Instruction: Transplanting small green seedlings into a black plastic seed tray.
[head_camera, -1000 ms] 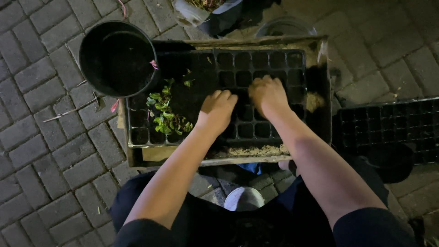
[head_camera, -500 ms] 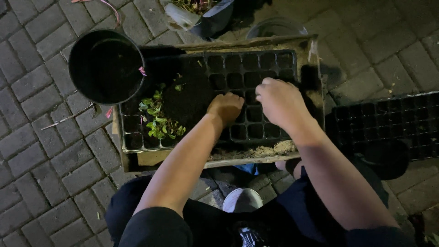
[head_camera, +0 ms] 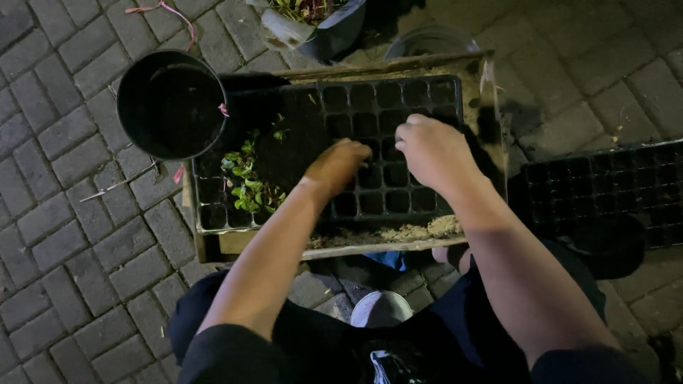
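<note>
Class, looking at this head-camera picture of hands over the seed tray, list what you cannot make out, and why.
- Cells beneath the left hand and right hand: covered by the hands, head view.
- What either hand's fingers hold: curled under, hidden.
- Second tray: cut off by the right edge.
- Inside of the black pot: too dark.
- Potted plant: cut off by the top edge.

My left hand covers the cells of the black seedling tray beneath it, and my right hand hides its fingertips, curled under. At 3 o'clock, a second black tray is cut off by the edge. At 12 o'clock, a potted plant is cropped.
</note>
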